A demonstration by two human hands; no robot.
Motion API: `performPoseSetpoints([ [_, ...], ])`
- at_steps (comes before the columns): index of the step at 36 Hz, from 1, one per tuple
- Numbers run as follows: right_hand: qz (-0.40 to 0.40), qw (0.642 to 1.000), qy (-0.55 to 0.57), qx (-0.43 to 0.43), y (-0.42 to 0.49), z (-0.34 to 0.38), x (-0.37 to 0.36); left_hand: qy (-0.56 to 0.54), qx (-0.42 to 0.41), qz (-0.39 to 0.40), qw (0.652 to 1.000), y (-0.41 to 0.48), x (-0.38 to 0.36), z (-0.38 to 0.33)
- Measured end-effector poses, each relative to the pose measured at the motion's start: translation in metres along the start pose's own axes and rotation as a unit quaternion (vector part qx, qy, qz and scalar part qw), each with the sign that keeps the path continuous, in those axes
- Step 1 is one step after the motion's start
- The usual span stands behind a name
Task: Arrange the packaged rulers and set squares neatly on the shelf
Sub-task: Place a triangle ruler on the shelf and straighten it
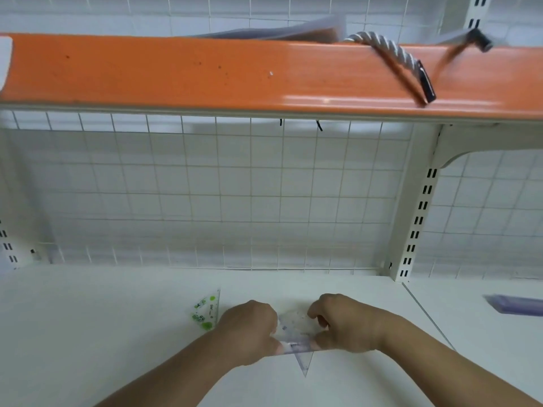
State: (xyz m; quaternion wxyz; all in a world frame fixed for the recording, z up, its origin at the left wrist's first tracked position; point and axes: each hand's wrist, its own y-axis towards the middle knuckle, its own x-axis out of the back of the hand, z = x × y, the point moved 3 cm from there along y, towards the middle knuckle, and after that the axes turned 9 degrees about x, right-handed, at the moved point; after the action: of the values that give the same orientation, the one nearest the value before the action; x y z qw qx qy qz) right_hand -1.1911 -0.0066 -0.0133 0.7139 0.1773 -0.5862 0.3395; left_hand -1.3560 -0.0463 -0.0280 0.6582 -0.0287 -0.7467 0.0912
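A clear set square pack with purple print (296,333) lies on the white shelf (117,333), one corner pointing toward me. My left hand (249,330) grips its left side and my right hand (343,321) grips its right side, thumbs pressed on the near edge. A second clear set square pack with green print (207,311) lies flat just left of my left hand, partly hidden by it.
A white wire grid (235,195) backs the shelf. Above it runs an orange shelf edge (176,71) with a grey rope handle (393,54) hanging over it. A slotted upright (417,218) stands at right. A purple pack (517,306) lies on the neighbouring shelf.
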Motion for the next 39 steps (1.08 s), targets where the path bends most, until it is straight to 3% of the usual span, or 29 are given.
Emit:
performPoseSetpoints([
  [8, -0.065, 0.997, -0.007, -0.03, -0.005, 0.008, -0.005, -0.015, 0.012, -0.053, 0.998, -0.004, 0.004, -0.001],
  [19, -0.123, 0.987, -0.025, -0.103, -0.042, 0.011, -0.007, -0.024, -0.042, -0.008, 0.999, -0.024, 0.006, -0.002],
  [24, -0.152, 0.976, -0.025, -0.156, -0.071, 0.0, -0.01, -0.025, -0.062, -0.031, 0.997, -0.029, 0.003, -0.011],
  [39, -0.178, 0.962, -0.014, -0.205, -0.174, -0.042, 0.0, -0.001, -0.131, -0.031, 0.991, -0.052, 0.0, -0.122],
])
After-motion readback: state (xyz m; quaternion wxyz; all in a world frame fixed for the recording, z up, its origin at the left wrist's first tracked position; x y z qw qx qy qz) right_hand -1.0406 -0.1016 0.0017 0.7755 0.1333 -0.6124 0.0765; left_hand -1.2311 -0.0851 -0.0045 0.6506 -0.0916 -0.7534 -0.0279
